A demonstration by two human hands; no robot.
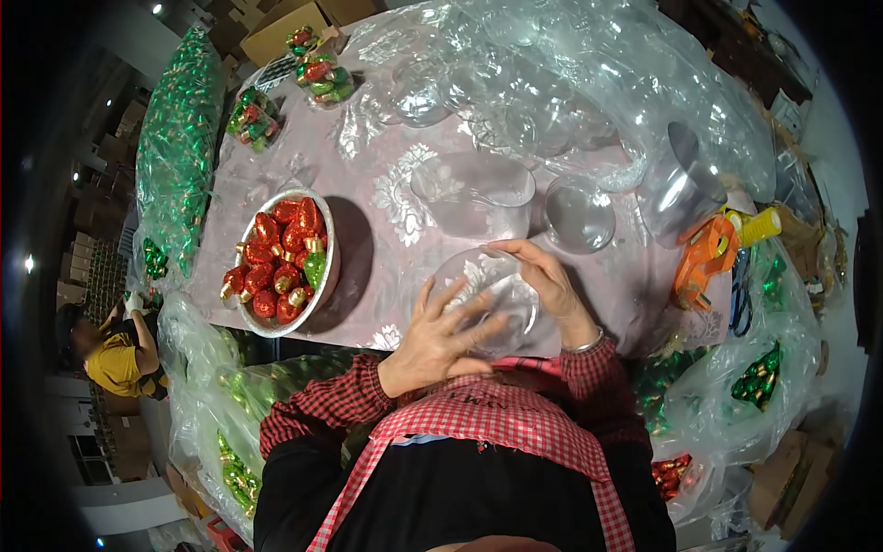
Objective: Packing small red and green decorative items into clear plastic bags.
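Observation:
My left hand (pixel 440 339) and my right hand (pixel 550 287) both hold a clear plastic round shell (pixel 492 287) close to my chest, fingers spread over its curved surface. Just beyond it on the patterned tablecloth (pixel 368 166) lie another clear bowl-like shell (pixel 578 213) and a larger clear plastic container (pixel 473 193). To the left stands a white bowl (pixel 329 267) filled with red and green foil-wrapped, bulb-shaped pieces (pixel 276 258).
A big clear plastic bag of empty shells (pixel 589 83) covers the far right of the table. An orange tape dispenser (pixel 704 262) and yellow roll (pixel 756 226) lie right. Bags of green foil pieces (pixel 175 147) flank the table. Filled packs (pixel 322 78) sit far left. A person (pixel 115 354) crouches at lower left.

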